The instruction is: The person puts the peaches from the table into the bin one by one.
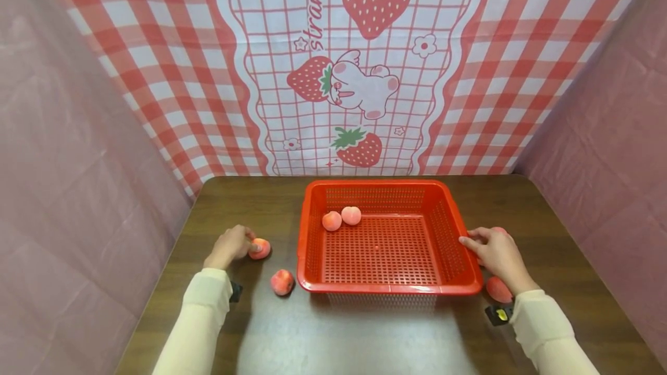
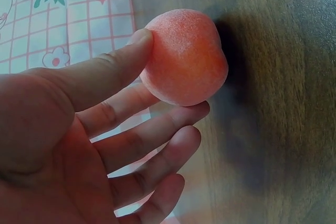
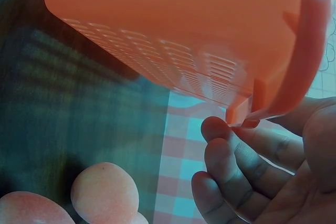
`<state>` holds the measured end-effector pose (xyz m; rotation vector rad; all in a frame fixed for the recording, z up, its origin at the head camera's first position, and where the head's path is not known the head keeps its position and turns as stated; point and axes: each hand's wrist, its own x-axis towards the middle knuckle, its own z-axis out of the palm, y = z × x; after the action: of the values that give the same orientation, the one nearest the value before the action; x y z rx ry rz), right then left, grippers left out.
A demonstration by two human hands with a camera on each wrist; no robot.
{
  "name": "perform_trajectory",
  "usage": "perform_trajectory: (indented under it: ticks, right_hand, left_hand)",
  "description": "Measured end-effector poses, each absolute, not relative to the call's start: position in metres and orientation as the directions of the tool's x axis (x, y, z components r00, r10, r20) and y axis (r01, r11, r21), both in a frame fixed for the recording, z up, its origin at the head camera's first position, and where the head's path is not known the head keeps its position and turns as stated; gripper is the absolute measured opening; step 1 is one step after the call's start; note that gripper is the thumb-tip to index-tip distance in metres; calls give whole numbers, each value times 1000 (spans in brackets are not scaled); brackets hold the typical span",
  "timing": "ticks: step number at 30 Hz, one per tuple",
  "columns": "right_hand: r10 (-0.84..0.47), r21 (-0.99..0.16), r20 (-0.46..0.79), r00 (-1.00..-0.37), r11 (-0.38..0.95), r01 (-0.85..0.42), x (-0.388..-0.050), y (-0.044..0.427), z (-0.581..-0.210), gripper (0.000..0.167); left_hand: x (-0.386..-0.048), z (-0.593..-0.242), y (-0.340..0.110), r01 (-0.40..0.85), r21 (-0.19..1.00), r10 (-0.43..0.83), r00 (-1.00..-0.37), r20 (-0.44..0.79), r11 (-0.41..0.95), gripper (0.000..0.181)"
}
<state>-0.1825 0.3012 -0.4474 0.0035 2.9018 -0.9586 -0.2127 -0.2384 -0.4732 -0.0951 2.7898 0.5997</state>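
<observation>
A peach is pinched between the thumb and fingers of my left hand, on the left of the table; its other fingers spread loosely below in the left wrist view. Another peach lies between that hand and the red plastic basket. Inside the basket's far left corner sit two peaches. My right hand grips the basket's right rim, thumb over the edge and fingers under it, as the right wrist view shows.
To the right of the basket lie more peaches, partly hidden behind the right hand in the head view. The brown wooden table ends at a checked strawberry cloth at the back. Pink curtains hang at both sides.
</observation>
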Motion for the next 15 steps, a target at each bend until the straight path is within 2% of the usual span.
perform_trajectory:
  ticks: [8,15]
  right_hand:
    - [-18,-603,-105,-994,796,49,-182,303,-449,46]
    - [-19,-605,-71,-997,796,28,-182,302,-449,44]
  left_hand:
    - [-214,-474,-237,-141,394,-13,-951,-309,908,29]
    - [-214,-473,-237,-146,396,-16,-949,-314,906,31]
